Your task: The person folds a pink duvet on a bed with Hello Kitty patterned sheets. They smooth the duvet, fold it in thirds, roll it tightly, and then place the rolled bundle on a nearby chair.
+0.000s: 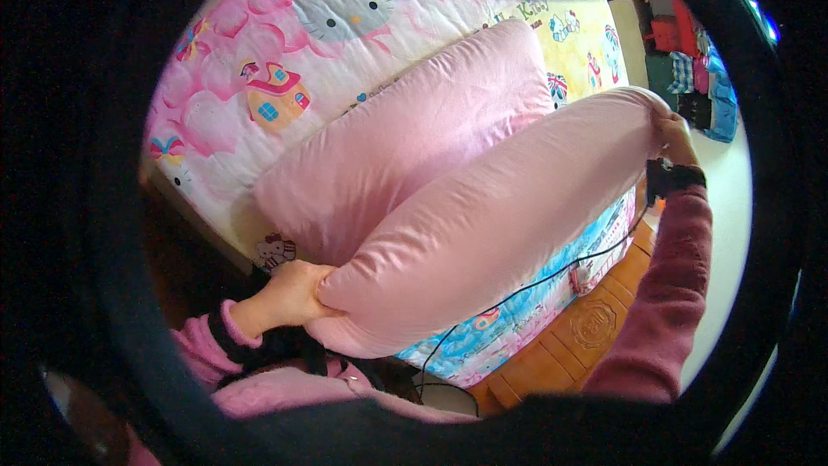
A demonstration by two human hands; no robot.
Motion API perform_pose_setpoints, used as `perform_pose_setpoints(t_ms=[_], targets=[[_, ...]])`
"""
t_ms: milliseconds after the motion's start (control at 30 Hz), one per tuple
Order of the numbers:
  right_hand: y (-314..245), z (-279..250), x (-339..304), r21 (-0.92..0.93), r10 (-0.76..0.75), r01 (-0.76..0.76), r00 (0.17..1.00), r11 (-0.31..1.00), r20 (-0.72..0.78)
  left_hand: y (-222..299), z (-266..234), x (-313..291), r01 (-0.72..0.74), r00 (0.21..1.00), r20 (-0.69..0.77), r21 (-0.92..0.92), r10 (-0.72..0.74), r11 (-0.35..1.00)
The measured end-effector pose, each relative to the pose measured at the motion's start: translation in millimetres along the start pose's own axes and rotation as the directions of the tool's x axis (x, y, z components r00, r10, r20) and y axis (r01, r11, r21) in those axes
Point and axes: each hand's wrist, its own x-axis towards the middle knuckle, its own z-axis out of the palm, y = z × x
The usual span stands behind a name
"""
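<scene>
A plump pink pillow (pixel 509 216) is stretched between my two hands, tilted up toward the right. At its lower left end my left hand (pixel 297 292) grips a corner, the fingers partly hidden by the cloth. My right hand (pixel 679 140) holds the upper right corner, wearing a black band at the wrist. Behind the held pillow a second pink pillow (pixel 405 138) lies on the bed, partly covered by it. The bed's sheet (pixel 203 134) is printed with cartoon cats, houses and pink balloon-like shapes.
A black cable (pixel 552 274) runs across the bed's near side, in front of its blue printed cover (pixel 509 328). Below is a wooden panel (pixel 552 354) with a round carved emblem. Red, checked and blue cloth items (pixel 690 69) are heaped at the far right, beside a white wall (pixel 729 207).
</scene>
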Motion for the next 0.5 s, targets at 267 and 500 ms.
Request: perform_pose_setpoints(t_ms=[267, 500], targets=[[-113.2, -4.9, 38.3, 0.016, -0.54, 0.551, 0.812, 0.834, 0.222, 5.3, -98.2, -15.4, -0.059, 0.988, -0.151, -0.182, 0.032, 0.982], [-145.1, 198.3, 75.4, -0.181, -0.588, 0.582, 0.808, 0.792, 0.027, -121.1, -147.5, 54.7, 0.178, 0.977, -0.09, -0.173, -0.196, 0.969]])
